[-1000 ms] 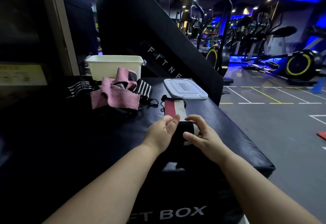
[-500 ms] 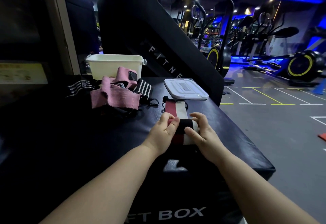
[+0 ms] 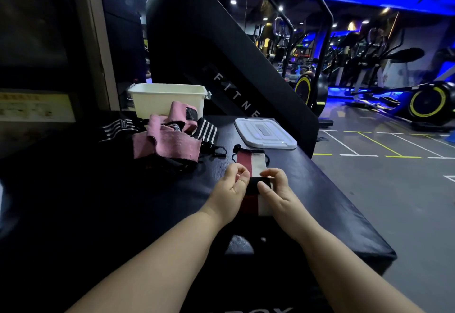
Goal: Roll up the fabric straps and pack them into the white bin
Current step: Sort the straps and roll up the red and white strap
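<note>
A red, white and black fabric strap (image 3: 251, 163) lies lengthwise on the black padded box (image 3: 320, 204), its near end wound into a roll (image 3: 256, 202). My left hand (image 3: 230, 190) grips the roll's left side with curled fingers. My right hand (image 3: 277, 189) grips its right side, thumb on the black band. The flat tail runs away from me to a black cord loop. The white bin (image 3: 167, 99) stands at the back left, its inside hidden from view.
A heap of pink straps (image 3: 167, 138) and black-and-white striped straps (image 3: 118, 126) lies in front of the bin. The bin's white lid (image 3: 264, 133) lies flat at the back right. The box edge drops to the gym floor on the right.
Both hands have moved forward along the strap, away from me. The roll has grown thicker and the flat tail is shorter.
</note>
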### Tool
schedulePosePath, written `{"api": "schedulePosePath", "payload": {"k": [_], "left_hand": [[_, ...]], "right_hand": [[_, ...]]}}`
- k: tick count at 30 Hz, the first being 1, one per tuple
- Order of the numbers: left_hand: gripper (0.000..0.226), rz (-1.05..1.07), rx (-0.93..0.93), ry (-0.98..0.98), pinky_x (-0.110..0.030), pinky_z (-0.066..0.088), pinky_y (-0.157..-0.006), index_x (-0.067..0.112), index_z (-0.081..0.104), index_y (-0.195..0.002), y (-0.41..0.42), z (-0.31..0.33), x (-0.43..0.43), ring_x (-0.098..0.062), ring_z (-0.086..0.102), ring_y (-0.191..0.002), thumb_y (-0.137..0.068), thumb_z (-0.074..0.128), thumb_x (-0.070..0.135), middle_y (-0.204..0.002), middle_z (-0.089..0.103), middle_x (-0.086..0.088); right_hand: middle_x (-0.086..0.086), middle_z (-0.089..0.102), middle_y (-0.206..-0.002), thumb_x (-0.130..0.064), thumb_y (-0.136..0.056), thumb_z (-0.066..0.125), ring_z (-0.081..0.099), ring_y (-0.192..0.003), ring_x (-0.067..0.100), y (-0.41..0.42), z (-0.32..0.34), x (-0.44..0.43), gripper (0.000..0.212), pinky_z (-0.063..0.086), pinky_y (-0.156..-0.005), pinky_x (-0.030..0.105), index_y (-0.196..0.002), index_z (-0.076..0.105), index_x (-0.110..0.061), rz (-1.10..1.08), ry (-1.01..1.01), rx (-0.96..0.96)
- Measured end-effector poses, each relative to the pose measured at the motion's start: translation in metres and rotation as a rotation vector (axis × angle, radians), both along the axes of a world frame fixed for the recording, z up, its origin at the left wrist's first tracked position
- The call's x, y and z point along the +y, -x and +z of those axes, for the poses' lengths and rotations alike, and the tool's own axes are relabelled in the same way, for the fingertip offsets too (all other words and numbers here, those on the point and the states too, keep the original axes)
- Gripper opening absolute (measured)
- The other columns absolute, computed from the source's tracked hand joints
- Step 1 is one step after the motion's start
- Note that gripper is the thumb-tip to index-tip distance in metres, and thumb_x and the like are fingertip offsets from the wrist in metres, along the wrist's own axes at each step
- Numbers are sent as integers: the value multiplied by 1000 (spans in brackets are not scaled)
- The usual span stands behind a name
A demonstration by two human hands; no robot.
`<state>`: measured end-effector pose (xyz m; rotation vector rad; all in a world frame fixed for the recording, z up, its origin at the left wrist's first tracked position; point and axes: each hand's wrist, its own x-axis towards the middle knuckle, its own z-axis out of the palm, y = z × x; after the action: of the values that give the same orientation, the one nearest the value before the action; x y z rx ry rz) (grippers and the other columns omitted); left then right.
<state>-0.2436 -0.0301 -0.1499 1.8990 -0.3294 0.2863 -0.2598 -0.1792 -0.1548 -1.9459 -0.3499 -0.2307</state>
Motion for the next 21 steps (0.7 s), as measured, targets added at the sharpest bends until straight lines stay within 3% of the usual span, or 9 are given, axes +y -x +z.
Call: {"api": "schedulePosePath", "payload": {"k": [4,7,9,14,16,21], "left_hand": [[18,15,32,74,-12,37,-65,8,57,-93,-3,1,-1,-10,47,-74,-101,46,21,-80,55,1],[34,10,47,59,-26,38,-68,2,57,-87,-5,-1,-1,-11,47,-71,-99,49,33,-76,55,-4],[37,-2,50,40,-28,37,-68,8,57,-87,-5,-1,0,-11,47,-71,-95,50,43,-74,55,2],[42,-47,7,-45,-25,41,-92,21,54,-108,-3,-7,1,-11,54,-102,-79,48,51,-107,61,3],[41,-47,-5,-47,-23,40,-90,20,56,-107,-2,-7,1,-12,54,-102,-80,46,50,-105,60,2],[22,54,-15,-3,-28,39,-72,23,53,-79,-7,-7,-2,-17,51,-79,-91,48,40,-76,55,6]], "right_hand": [[-14,57,-88,-35,-98,53,52,-80,-3,0,-2,3,4,41,-76,18,-96,49,-35,-52,10,-9],[-12,58,-88,-31,-98,51,54,-85,4,2,-1,6,4,41,-74,19,-94,49,-31,-99,7,9],[-12,58,-89,-33,-98,50,54,-87,5,1,1,7,7,40,-74,21,-92,48,-32,-136,14,23],[-10,59,-88,-31,-100,49,53,-81,-1,-3,4,9,10,37,-64,7,-93,47,-25,-199,-5,51],[-9,59,-88,-31,-99,50,53,-81,0,-1,4,9,11,38,-64,8,-91,48,-25,-197,-1,43],[-13,59,-103,-42,-88,48,54,-94,-6,4,1,9,10,37,-76,4,-93,54,-36,-139,19,-62]]}}
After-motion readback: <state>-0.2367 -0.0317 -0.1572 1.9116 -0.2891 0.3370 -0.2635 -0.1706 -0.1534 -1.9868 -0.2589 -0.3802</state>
